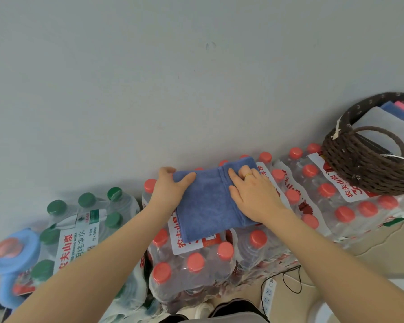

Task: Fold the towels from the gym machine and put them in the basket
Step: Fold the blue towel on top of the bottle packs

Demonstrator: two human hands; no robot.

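Note:
A blue towel (208,201), folded into a rectangle, lies on shrink-wrapped packs of red-capped water bottles (196,259). My left hand (170,190) grips the towel's far left corner, thumb on top and fingers behind the edge. My right hand (254,194), with a gold ring, lies flat with straight fingers on the towel's right half. A dark brown woven basket (364,169) with a loop handle stands on the bottle packs at the far right; folded grey, blue and pink towels sit inside it.
A pack of green-capped bottles (79,229) stands lower to the left, with a large blue-handled water jug (12,259) beside it. A pale wall rises directly behind the packs. A white power strip (268,297) with a black cable lies on the floor below.

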